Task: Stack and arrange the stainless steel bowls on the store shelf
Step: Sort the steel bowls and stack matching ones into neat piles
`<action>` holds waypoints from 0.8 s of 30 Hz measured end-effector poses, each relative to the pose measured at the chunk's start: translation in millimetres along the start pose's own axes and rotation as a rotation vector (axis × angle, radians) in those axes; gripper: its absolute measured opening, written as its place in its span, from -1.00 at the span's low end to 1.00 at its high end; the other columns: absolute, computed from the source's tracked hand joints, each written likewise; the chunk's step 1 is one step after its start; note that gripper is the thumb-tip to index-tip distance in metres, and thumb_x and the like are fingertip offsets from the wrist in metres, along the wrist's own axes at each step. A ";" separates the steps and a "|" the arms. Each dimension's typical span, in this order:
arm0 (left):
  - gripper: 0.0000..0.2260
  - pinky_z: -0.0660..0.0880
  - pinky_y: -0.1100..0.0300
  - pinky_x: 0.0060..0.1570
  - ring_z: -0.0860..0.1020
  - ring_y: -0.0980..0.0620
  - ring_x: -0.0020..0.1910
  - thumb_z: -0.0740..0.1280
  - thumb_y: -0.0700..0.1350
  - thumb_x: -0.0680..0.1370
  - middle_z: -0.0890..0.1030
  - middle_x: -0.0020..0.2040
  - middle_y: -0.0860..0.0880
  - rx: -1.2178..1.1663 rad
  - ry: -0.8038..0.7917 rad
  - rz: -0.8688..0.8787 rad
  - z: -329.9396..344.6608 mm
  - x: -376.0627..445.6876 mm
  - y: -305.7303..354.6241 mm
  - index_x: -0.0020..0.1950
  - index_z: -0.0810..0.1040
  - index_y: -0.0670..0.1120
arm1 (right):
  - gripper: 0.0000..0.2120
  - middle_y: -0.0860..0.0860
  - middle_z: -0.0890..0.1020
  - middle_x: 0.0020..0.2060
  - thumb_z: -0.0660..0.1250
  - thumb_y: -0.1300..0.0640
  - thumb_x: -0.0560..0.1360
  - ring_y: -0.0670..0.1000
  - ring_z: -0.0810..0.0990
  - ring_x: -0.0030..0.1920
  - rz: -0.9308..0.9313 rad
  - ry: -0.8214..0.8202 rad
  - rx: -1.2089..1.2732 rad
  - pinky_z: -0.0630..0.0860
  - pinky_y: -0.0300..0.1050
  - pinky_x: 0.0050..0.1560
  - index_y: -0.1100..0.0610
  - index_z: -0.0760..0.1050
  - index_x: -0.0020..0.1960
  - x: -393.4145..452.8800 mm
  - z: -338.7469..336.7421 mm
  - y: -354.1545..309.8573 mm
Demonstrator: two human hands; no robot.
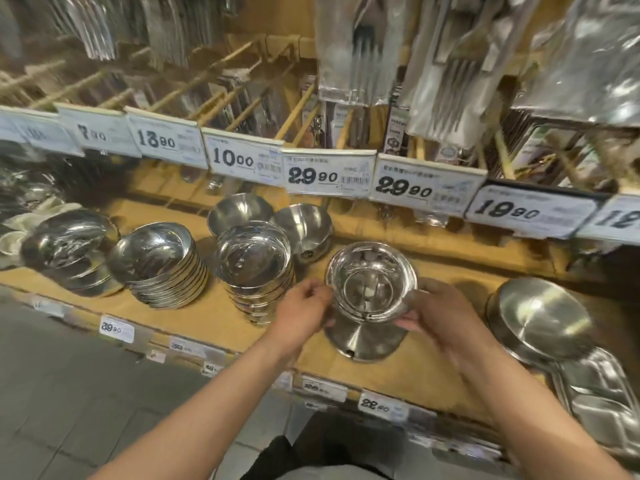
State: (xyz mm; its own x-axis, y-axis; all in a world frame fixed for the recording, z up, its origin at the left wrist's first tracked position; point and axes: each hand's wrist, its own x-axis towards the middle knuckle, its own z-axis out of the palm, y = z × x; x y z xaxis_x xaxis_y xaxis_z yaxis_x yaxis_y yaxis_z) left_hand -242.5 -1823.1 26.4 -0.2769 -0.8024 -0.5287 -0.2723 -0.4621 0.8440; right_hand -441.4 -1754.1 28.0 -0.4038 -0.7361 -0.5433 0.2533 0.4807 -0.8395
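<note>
Steel bowl (371,282) | mouth up | left hand (300,315), right hand (446,318) gripping

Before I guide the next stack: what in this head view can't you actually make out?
- Head view: how many bowls sit under the held bowl; left hand and right hand cover its sides.
- Small price tags on the shelf's front edge: blurred, some unreadable.
- Divided tray: cut off by the right edge.
- Hanging cutlery packs: motion-blurred; contents unclear.

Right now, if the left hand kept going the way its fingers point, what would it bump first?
Probably the bowl itself: the left hand points right, its fingers already at the rim. The right hand holds the far side.
</note>
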 end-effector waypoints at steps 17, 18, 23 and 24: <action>-0.72 0.65 0.21 -0.34 0.75 -0.04 -0.16 0.29 -0.22 0.65 0.75 -0.08 -0.23 -0.273 0.152 0.044 -94.0 -78.3 47.2 -0.17 0.73 -0.20 | -0.77 0.13 0.70 0.07 0.29 0.08 0.64 0.09 0.70 0.04 -0.007 -0.201 -0.080 0.65 -0.17 -0.22 0.17 0.59 0.21 31.7 67.9 -17.2; -0.74 0.65 0.22 -0.35 0.75 -0.02 -0.19 0.29 -0.21 0.65 0.75 -0.08 -0.23 -0.264 0.172 0.052 -102.7 -79.5 49.4 -0.14 0.72 -0.22 | -0.72 0.15 0.67 0.14 0.29 0.08 0.64 0.11 0.68 0.11 -0.008 -0.197 -0.094 0.65 -0.17 -0.23 0.16 0.55 0.29 41.7 77.3 -18.2; -0.67 0.65 0.22 -0.30 0.75 0.02 -0.18 0.29 -0.17 0.65 0.76 -0.08 -0.18 -0.245 0.278 0.082 -142.7 -84.9 49.8 -0.23 0.77 -0.10 | -0.43 0.03 0.57 -0.02 0.34 0.09 0.63 -0.05 0.60 -0.16 -0.007 -0.157 -0.049 0.58 -0.29 -0.40 0.20 0.25 0.55 78.3 111.2 -28.1; -0.67 0.65 0.22 -0.29 0.75 0.01 -0.16 0.30 -0.17 0.65 0.76 -0.08 -0.19 -0.254 0.306 0.083 -150.3 -85.9 48.6 -0.23 0.77 -0.10 | -0.41 0.02 0.54 -0.09 0.35 0.08 0.62 -0.09 0.57 -0.26 -0.001 -0.171 -0.055 0.51 -0.34 -0.49 0.23 0.23 0.56 83.5 114.3 -26.9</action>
State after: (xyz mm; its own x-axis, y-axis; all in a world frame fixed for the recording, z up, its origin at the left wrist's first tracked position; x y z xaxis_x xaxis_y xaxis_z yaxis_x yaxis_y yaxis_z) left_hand -93.5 -1833.4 126.4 0.0092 -0.8983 -0.4392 -0.0136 -0.4393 0.8982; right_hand -381.4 -1883.0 4.3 -0.2474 -0.8045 -0.5400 0.2030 0.5019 -0.8408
